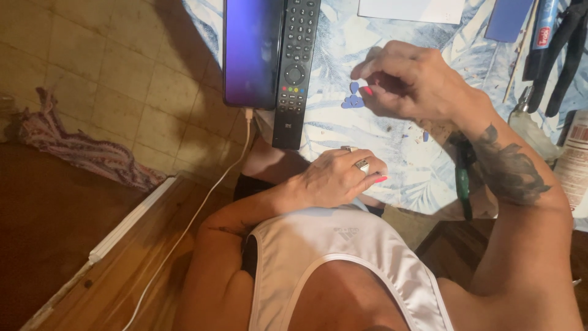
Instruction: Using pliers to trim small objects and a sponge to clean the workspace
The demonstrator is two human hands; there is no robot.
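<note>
My right hand [411, 79] hovers over a table covered with a blue-and-white leaf-patterned cloth [398, 159]. Its fingertips pinch at small blue pieces [353, 97] lying on the cloth; whether it grips one I cannot tell. My left hand [339, 178] rests curled at the table's near edge, wearing rings, with nothing visibly in it. Another tiny blue piece [425, 136] lies on the cloth under my right wrist.
A black remote control [296, 67] and a phone with a lit purple screen [252, 52] lie at the table's left, a white cable [202, 202] running down from the phone. Pliers [562, 55], a tube, a bottle and white paper [410, 9] sit at the right and far side. Green-handled tool [463, 181] near the edge.
</note>
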